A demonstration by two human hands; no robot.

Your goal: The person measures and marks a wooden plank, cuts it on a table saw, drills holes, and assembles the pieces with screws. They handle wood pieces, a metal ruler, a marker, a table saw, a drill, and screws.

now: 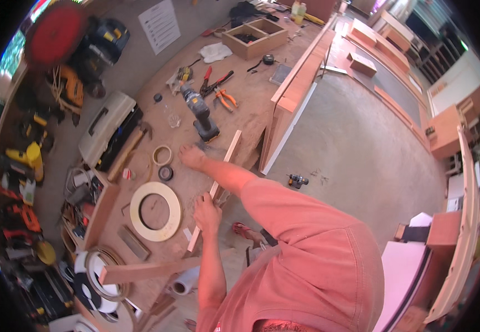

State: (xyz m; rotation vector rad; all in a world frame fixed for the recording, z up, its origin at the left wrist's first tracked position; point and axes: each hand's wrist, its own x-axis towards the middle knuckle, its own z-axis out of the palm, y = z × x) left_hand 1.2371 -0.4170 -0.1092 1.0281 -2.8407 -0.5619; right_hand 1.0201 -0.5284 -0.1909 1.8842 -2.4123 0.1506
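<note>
One slim wooden strip (214, 191) is the centre of attention, lying along the edge of the workbench (189, 185), and the left hand (207, 213) has it, fingers wrapped over it toward its lower end. The right hand (192, 157) is across the strip, low over the bench beside the foot of the cordless drill (200, 113); its fingers are bent, and whether they pinch anything I cannot tell.

How far along? Early, I'd judge: the strip looks cut to a straight, clean length, but nothing shows fastened to it, and the drill stands apart from it. What is left can't be read from here.

Now the containers! At the back, a wooden box (270, 46) with two compartments: small dark pieces sit in the nearer left one, while the other is too shadowed to call. Over on the left, a toolbox (106, 126) with a grey lid, its contents hidden. Up top, a bottle (301, 13) with yellowish liquid inside.

Round the hands, a masking tape roll (155, 155) lies just beside a black tape roll (165, 180), with a big cream edging roll (175, 211) nearer the left hand.
</note>
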